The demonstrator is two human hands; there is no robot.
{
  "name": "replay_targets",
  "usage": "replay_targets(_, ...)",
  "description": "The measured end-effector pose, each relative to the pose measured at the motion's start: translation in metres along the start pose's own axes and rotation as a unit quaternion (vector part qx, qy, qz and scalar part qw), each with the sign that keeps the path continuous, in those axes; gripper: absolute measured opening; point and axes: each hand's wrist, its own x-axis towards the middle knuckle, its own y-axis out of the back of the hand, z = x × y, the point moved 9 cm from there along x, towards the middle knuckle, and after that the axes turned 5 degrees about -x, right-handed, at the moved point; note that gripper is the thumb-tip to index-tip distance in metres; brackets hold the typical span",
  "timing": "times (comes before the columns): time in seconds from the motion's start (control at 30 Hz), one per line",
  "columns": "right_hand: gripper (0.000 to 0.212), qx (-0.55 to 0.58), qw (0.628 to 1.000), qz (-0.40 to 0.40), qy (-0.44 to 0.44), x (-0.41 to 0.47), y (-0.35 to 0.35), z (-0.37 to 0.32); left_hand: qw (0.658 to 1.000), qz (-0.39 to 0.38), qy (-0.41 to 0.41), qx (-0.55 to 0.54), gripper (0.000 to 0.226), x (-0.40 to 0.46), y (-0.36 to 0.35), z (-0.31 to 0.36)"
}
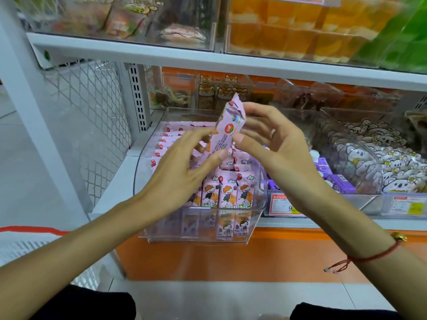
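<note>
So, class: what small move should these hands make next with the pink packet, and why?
Probably lower the pink packet into the clear bin: the left hand and right hand pinch it just above matching packets standing in rows there.

The snack packet held up at the centre of the frame is pale pink with a round red logo and an orange patch. The rows of packets below it are the same pink, printed with an orange-haired cartoon figure, white clouds and a red dot. At the right are purple boxes and white wrappers patterned with koala faces. The shelf is white over an orange base panel, orange jelly cups and green packs fill the upper right, and a red string bracelet with a gold bead shows at the lower right.
</note>
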Motion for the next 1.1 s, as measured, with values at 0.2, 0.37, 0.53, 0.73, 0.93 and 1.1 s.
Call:
replay_targets(0.2,0.027,0.012,0.997,0.062,-0.052,0.001,0.014,0.009,0.989,-0.050,0.035,-0.132,0.034,-0.003,-0.013,0.009)
replay_targets(0.37,0.022,0.023,0.982,0.090,-0.162,0.001,0.016,0.037,0.952,-0.082,0.179,-0.234,0.044,-0.008,-0.025,-0.001)
replay_targets(0.53,0.029,0.027,0.975,0.090,-0.199,0.002,0.015,0.044,0.923,-0.106,0.246,-0.277,0.048,-0.013,-0.033,-0.006)
replay_targets(0.73,0.025,0.008,0.992,0.041,-0.122,0.003,0.004,0.030,0.956,-0.081,0.145,-0.240,0.025,-0.004,-0.024,-0.003)
replay_targets(0.93,0.037,0.027,0.999,-0.021,0.005,0.001,-0.010,-0.003,0.990,-0.003,-0.028,-0.137,0.030,0.002,-0.002,0.014)
replay_targets(1.1,0.046,-0.028,0.998,-0.007,-0.053,-0.002,-0.009,0.002,0.997,0.053,-0.027,-0.043,0.038,0.001,0.009,0.008)
